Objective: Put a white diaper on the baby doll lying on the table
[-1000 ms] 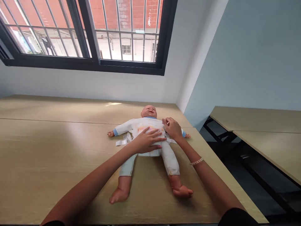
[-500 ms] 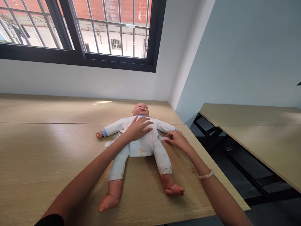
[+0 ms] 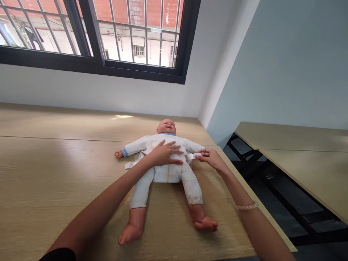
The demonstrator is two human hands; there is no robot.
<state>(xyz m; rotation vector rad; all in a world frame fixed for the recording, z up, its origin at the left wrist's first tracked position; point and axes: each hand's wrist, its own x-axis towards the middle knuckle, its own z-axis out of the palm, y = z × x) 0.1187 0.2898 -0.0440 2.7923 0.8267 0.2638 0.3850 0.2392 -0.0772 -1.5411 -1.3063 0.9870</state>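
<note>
Now the left hand (image 3: 164,154) has turned, lying open and flat across the middle of the baby doll (image 3: 168,174), which is on its back at frame centre, while the right hand (image 3: 210,158) pinches a white cloth tie (image 3: 193,156) out to the side.

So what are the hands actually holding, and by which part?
The right hand pinches a white cloth tie near its free end, beside the baby doll. The left hand lies flat on the doll's front, gripping nothing.
</note>
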